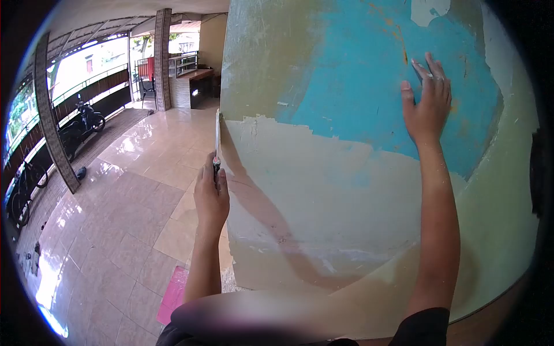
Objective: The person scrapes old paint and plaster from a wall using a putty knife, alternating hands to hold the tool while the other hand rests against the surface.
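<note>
My left hand (211,193) is wrapped round the handle of a scraper (217,141), whose thin blade points up along the left edge of the wall (323,190). My right hand (428,101) lies with fingers apart on a turquoise patch (358,98) of that wall, and its fingertips carry whitish dust. Below the patch the surface is pale grey with a ragged, peeled border. Olive and light green paint surrounds these areas. The scraper's tip is at the wall's edge, seen nearly side-on.
Glossy floor tiles (124,213) stretch out on the left. A pink mat (173,294) lies near the wall's foot. Farther back stand pillars (163,60), a motorcycle (86,118), a bicycle (22,199), a wooden counter (196,75) and a chair (146,86).
</note>
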Demonstrator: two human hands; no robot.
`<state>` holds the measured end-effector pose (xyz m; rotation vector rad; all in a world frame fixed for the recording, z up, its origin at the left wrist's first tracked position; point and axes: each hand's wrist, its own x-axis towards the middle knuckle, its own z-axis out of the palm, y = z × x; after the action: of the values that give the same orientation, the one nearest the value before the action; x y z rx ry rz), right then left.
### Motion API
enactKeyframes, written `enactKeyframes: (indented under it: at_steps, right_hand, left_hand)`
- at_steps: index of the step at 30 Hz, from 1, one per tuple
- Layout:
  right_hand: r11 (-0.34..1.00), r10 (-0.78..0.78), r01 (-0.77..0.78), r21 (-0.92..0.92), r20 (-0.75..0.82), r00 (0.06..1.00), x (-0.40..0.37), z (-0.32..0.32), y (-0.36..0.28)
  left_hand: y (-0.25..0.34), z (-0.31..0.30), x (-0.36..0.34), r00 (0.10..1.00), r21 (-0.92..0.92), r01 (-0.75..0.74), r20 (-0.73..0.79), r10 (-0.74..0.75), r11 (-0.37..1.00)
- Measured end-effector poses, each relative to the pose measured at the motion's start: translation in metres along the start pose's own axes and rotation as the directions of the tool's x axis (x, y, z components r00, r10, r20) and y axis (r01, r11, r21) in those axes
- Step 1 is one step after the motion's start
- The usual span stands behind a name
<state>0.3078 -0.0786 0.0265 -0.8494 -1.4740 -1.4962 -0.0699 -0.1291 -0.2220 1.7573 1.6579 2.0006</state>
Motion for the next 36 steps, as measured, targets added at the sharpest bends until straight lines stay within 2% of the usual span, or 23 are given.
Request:
enactKeyframes:
  at_steps: [3,5,7,9,11,13,14,15,17,18,20,21,24,29,31,36]
  right_hand:
    - [1.0,0.006,-0.006,-0.005,0.003,1.0,0.0,0.0,0.0]
    - [1.0,-0.002,0.002,-0.024,0.005,1.0,0.0,0.0,0.001]
    - [1.0,-0.005,0.005,-0.004,0.001,1.0,-0.001,0.001,0.002]
    - [1.0,-0.013,0.013,0.015,-0.01,1.0,0.0,0.002,0.002]
    - [1.0,-0.01,0.01,-0.004,-0.002,1.0,-0.001,0.002,0.002]
    - [1.0,-0.005,0.005,-0.004,0.005,1.0,-0.001,0.0,0.001]
    - [1.0,0.003,-0.003,-0.002,0.02,1.0,-0.001,0.0,0.001]
    - [1.0,0.002,-0.002,-0.005,0.017,1.0,0.0,0.0,0.001]
    - [1.0,0.017,-0.016,-0.021,0.031,0.999,-0.002,0.001,0.0]
    - [1.0,0.018,-0.017,-0.021,0.034,0.999,-0.003,0.001,0.0]
    - [1.0,0.02,-0.02,-0.012,0.028,0.999,-0.003,0.0,-0.001]
    - [1.0,0.02,-0.02,-0.013,0.032,0.999,-0.003,0.001,-0.001]
    - [1.0,0.008,-0.007,-0.01,0.017,1.0,-0.002,0.0,0.0]
    - [1.0,-0.001,0.002,0.029,-0.007,1.0,0.0,-0.001,-0.002]
    - [1.0,-0.001,0.002,0.029,-0.011,1.0,-0.001,-0.001,-0.001]
    - [1.0,0.001,-0.001,0.023,-0.016,1.0,0.0,-0.001,-0.001]
  left_hand:
    - [0.011,-0.006,-0.003,0.999,0.037,0.037,0.027,-0.038,0.999]
    - [0.008,-0.007,-0.011,0.995,0.065,-0.093,-0.019,0.095,0.993]
    - [0.011,-0.009,-0.018,0.996,0.101,-0.086,0.004,0.086,0.991]
    - [0.025,-0.008,-0.028,0.983,0.066,-0.036,0.181,0.024,0.997]
    - [0.017,-0.003,-0.033,0.984,0.058,-0.045,0.178,0.034,0.997]
    - [0.003,0.001,-0.036,0.994,-0.127,-0.1,0.033,0.105,0.987]
    - [-0.023,0.006,-0.037,0.999,-0.165,-0.037,0.0,0.038,0.986]
    - [-0.023,-0.004,-0.035,0.997,-0.268,0.073,0.025,-0.069,0.961]
    - [-0.046,-0.011,-0.021,0.981,-0.385,0.172,-0.016,-0.193,0.907]
    - [-0.05,-0.015,-0.011,0.981,-0.384,0.174,-0.013,-0.194,0.907]
    - [-0.053,-0.02,0.009,0.922,-0.505,0.387,0.212,-0.324,0.771]
    - [-0.05,-0.018,0.016,0.921,-0.504,0.39,0.215,-0.326,0.77]
    - [-0.042,-0.014,0.03,0.886,-0.573,0.444,0.395,-0.243,0.689]
    - [-0.039,-0.026,0.028,0.909,-0.646,0.397,0.375,-0.182,0.652]
    - [-0.037,-0.034,0.025,0.92,-0.6,0.366,0.348,-0.179,0.712]
    - [-0.04,-0.048,0.018,0.913,-0.626,0.337,0.401,-0.081,0.704]
